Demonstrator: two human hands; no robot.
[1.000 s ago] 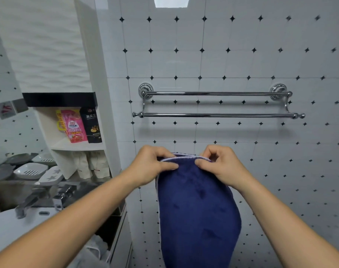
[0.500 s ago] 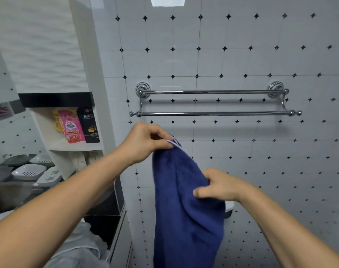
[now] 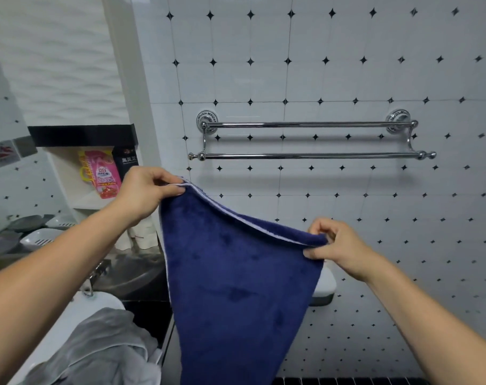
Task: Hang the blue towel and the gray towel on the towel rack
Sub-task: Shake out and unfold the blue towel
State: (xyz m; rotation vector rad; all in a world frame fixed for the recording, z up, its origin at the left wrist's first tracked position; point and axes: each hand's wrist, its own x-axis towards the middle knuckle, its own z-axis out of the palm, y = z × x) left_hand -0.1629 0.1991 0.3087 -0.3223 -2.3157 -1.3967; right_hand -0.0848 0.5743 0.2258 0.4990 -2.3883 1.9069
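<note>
The blue towel hangs in front of the tiled wall, held by its top edge between both hands, below and nearer than the towel rack. The left hand pinches the upper left corner between thumb and fingers, clenched on the cloth, while the right hand pinches the upper right corner in the same way, lower down. The held edge, trimmed with a pale band, therefore slopes from high on the left to low on the right, sagging a little between the two grips. From that edge the towel drops straight down, its long axis running vertically, and it narrows toward the bottom, where it passes out of view. The rack is a chrome double bar fixed to the wall, both bars running level from left to right; nothing hangs on either bar, and the towel does not touch it. The gray towel lies crumpled at the near left, heaped on the edge of a white basin, well apart from the rack and untouched by either hand. Farther left, a recessed shelf holds a pink pouch and a black pouch standing side by side, partly hidden behind the left hand. Below the shelf, pale dishes sit on a counter.
</note>
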